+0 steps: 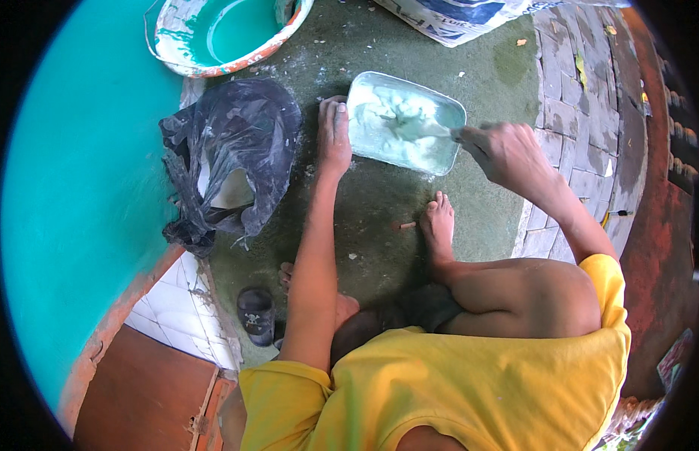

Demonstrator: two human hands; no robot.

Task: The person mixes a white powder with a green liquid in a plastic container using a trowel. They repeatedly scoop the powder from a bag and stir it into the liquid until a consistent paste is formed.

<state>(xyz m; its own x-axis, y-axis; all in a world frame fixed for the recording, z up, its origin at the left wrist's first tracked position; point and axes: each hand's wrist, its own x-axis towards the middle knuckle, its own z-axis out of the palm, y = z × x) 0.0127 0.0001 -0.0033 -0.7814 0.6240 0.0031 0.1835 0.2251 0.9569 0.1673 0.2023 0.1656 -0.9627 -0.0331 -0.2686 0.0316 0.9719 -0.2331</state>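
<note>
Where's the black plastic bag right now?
In the head view the black plastic bag lies on the ground to the person's left, just left of the left hand that steadies the metal tray, below the paint-stained bucket and beside the turquoise wall.
</note>
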